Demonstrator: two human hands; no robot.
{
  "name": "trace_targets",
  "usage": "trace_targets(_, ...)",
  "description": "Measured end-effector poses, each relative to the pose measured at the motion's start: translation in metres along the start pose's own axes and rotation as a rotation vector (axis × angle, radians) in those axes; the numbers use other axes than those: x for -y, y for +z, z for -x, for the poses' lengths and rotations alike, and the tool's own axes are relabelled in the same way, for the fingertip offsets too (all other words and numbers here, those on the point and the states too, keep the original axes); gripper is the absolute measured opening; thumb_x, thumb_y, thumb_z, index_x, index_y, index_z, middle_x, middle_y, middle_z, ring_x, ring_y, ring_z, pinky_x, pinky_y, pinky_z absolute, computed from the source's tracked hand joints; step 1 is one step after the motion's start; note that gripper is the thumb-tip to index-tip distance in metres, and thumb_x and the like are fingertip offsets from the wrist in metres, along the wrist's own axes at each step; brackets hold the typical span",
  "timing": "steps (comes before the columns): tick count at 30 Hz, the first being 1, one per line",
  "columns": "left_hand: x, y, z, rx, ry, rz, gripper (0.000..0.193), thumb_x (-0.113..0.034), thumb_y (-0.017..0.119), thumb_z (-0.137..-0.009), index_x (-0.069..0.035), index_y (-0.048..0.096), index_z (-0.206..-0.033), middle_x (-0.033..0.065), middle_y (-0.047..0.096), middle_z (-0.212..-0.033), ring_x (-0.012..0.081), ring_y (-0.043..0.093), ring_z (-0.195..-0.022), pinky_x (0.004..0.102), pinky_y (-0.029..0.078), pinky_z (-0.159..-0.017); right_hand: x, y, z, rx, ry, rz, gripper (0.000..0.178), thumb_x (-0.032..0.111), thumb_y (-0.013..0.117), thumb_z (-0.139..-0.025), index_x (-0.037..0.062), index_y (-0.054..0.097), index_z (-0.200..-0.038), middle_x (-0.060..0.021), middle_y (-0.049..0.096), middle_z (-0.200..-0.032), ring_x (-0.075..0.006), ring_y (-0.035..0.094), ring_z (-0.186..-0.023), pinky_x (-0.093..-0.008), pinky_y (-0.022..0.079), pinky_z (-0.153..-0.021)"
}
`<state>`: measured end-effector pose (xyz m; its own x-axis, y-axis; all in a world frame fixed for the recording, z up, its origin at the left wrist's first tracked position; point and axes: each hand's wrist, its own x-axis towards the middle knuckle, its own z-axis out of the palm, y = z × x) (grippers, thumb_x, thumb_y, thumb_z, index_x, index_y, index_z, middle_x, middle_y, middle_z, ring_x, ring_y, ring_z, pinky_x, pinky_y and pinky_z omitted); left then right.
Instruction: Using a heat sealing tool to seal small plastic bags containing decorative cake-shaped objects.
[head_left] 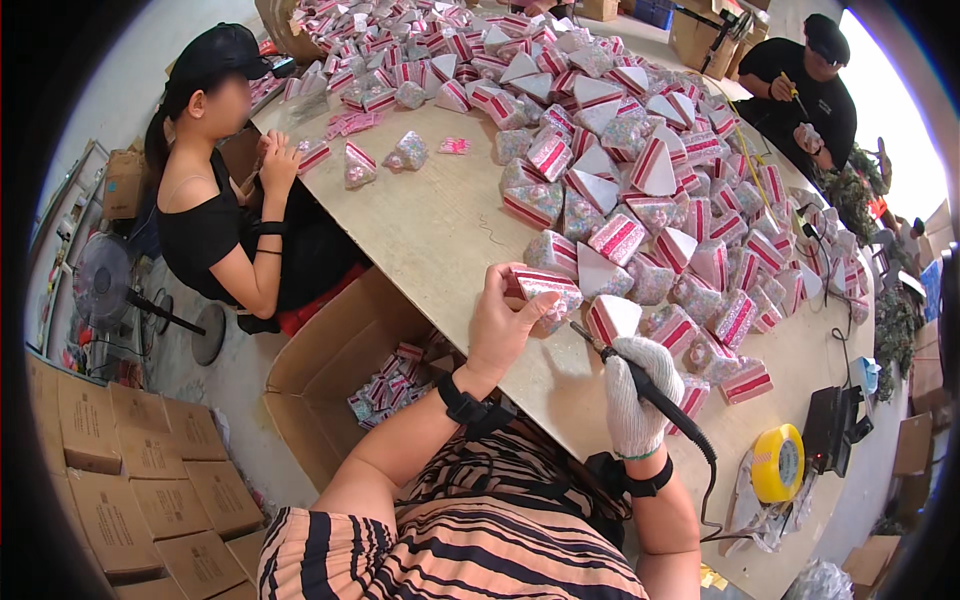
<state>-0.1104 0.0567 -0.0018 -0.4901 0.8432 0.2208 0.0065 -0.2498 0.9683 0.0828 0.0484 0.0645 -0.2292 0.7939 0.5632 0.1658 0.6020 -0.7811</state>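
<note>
My bare left hand [497,335] pinches a cake-slice-shaped ornament [551,289] between thumb and fingers over the near edge of the table. The ornament is a wedge with red and white stripes and a glittery coating. My right hand [630,408], in a white knit glove, is wrapped round the black handle of a soldering iron [662,398]. The iron's thin metal tip points left toward the ornament's lower end, close to it; whether they touch I cannot tell. Just right of the tip, another wedge [613,318] lies on the table.
A large pile of similar wedges [640,205] covers much of the table [430,225]. Yellow tape [778,463] and a black box [832,430] sit at the right. An open carton [320,345] stands below the left edge. One person [225,190] works at left, another [800,100] far right.
</note>
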Motion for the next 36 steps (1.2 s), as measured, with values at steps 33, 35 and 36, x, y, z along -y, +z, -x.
trace_targets(33,-0.001,0.000,0.004,0.084,-0.056,-0.070,0.052,-0.022,0.076,-0.083,-0.001,0.042,-0.116,0.0088,0.056,-0.105,0.0133,0.061,-0.089,0.0255,0.053,-0.073,-0.012,0.004,0.005,0.006,0.094,-0.013,0.018,0.006,0.068,-0.080,0.0017,0.065,-0.097,-0.0106,0.067,-0.089,-0.0202,0.065,-0.079,-0.0305,0.051,-0.074)
trace_targets(35,-0.001,0.000,0.004,0.089,-0.052,-0.042,0.051,-0.022,0.076,-0.083,-0.001,0.042,-0.116,0.0088,0.056,-0.105,0.0133,0.062,-0.088,0.0254,0.054,-0.072,-0.012,0.005,0.005,0.013,0.090,-0.008,0.018,0.006,0.068,-0.080,0.0017,0.065,-0.097,-0.0107,0.067,-0.089,-0.0202,0.065,-0.079,-0.0305,0.051,-0.074)
trace_targets(36,0.000,0.000,0.004,0.090,-0.065,-0.042,0.051,-0.021,0.075,-0.083,-0.001,0.042,-0.116,0.0087,0.055,-0.105,0.0134,0.062,-0.088,0.0252,0.054,-0.072,-0.012,0.005,0.005,0.011,0.089,-0.007,0.018,0.006,0.068,-0.080,0.0015,0.065,-0.097,-0.0108,0.067,-0.089,-0.0201,0.065,-0.080,-0.0305,0.051,-0.074)
